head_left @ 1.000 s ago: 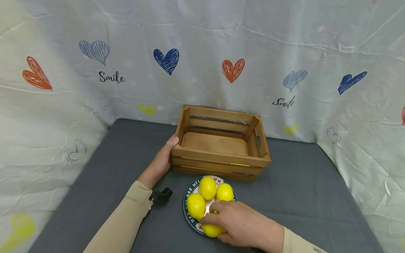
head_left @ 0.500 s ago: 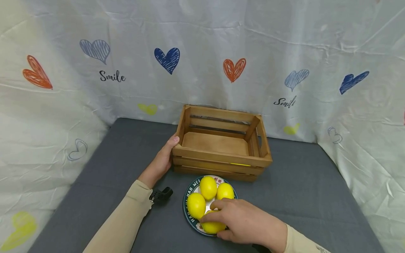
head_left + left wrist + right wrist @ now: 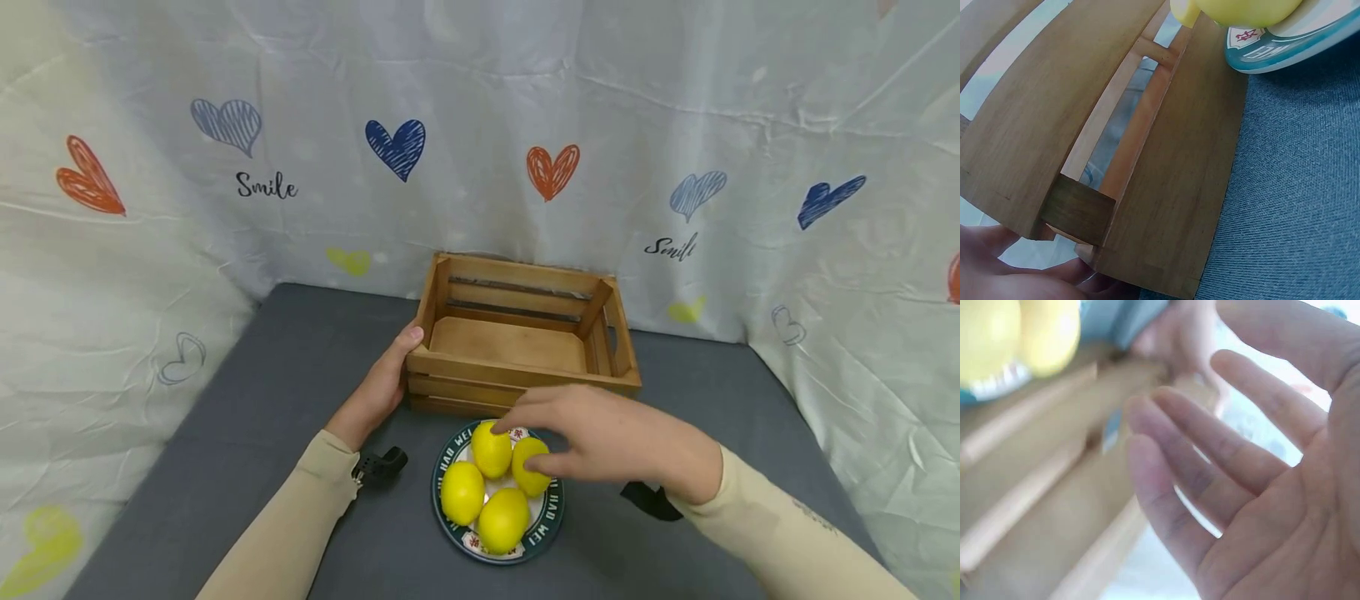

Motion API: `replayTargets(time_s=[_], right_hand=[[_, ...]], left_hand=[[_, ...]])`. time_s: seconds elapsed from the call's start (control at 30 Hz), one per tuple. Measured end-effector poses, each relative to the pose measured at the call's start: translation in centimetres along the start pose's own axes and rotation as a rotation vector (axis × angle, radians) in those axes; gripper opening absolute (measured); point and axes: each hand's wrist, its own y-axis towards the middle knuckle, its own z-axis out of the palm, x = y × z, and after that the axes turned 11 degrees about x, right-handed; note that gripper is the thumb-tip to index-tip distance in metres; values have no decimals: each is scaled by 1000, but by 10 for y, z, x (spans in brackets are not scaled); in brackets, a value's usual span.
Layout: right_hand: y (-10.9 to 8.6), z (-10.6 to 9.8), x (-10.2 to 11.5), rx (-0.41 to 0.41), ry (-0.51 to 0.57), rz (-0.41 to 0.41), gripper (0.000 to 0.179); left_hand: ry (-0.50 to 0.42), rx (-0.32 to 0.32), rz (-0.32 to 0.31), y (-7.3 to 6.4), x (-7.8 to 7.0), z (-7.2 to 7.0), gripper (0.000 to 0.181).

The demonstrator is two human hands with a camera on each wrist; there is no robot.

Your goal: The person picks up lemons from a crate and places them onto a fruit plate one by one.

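Note:
A slatted wooden crate [image 3: 517, 342] stands at the back of the table, its inside bare. My left hand [image 3: 375, 392] grips its left end, thumb over the rim; in the left wrist view the fingers [image 3: 1066, 269] meet the end of the slats. In front of the crate is a round plate [image 3: 551, 521] with a dark teal lettered rim, carrying several yellow lemons [image 3: 504, 521]. My right hand [image 3: 600, 433] hovers over the plate's far right side, overlapping the crate's front in the head view. Its palm [image 3: 1272, 537] shows nothing held, fingers loosely spread.
A grey cloth [image 3: 315, 350] covers the table. Behind the crate hangs a white curtain [image 3: 472, 100] printed with hearts and "Smile". Black wrist-worn devices, one on the left wrist [image 3: 384, 465] and one on the right [image 3: 651, 500], stick out beneath the sleeves.
My right hand has let go of the nearest lemon, which stays on the plate, and has risen away toward the crate. The left hand keeps its grip on the crate.

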Motion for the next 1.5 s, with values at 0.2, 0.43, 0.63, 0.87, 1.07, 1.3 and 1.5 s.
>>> replayTargets(time_s=[0.2, 0.43, 0.63, 0.87, 1.07, 1.3, 1.5], right_hand=[[11, -59, -24, -35, 0, 43, 42], [32, -96, -66, 43, 5, 215, 41], [58, -97, -99, 210, 48, 362, 52], [81, -81, -107, 438, 75, 494, 46], [89, -72, -110, 530, 84, 566, 49], [93, -66, -116, 551, 159, 621, 57], [96, -65, -118, 581, 215, 637, 57]], left_hand=[[-11, -9, -9, -1, 1, -3, 87], [-10, -13, 3, 0, 0, -2, 86], [-13, -10, -5, 0, 4, 0, 87], [-14, 7, 29, 0, 4, 1, 89], [3, 12, 41, 2, 1, 0, 89], [36, 13, 45, 3, 2, -1, 87], [36, 11, 52, 2, 2, -3, 86]])
